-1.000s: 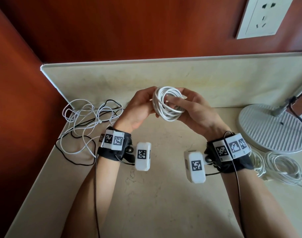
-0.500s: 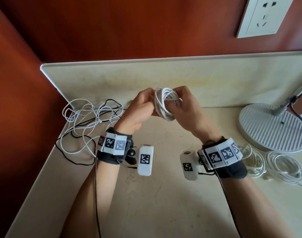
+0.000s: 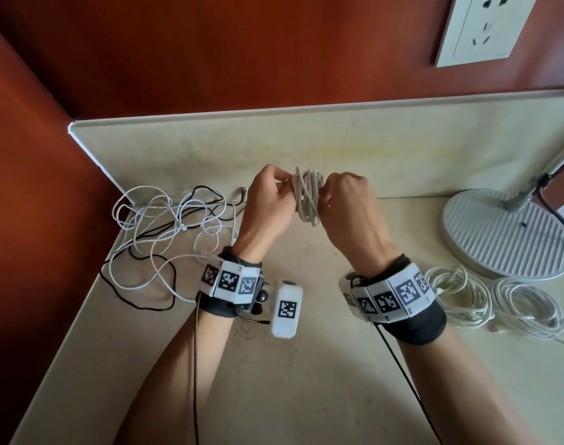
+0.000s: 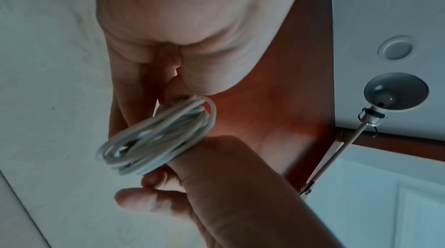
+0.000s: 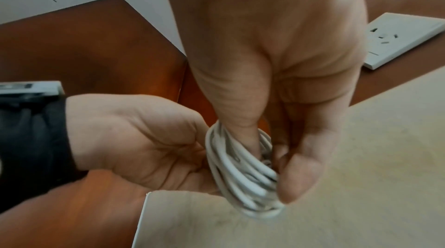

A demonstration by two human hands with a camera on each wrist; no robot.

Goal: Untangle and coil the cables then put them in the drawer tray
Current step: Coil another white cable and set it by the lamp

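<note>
A tight oval coil of smooth white cable (image 3: 307,196) is held above the pale, mottled stone counter (image 3: 274,380), pinched on one side by the left hand (image 3: 268,207) and on the other by the right hand (image 3: 349,208), thumb through the loops. A loose tangle of thin white and black cables (image 3: 165,232) is spread at the left corner; two finished white coils (image 3: 495,300) are laid beside a ribbed round lamp base (image 3: 502,232).

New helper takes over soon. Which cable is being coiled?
Start at the round lamp base; two finished coils lie before it. Left of these, both hands hold a white coil above the counter. It alone is off the surface.
</note>
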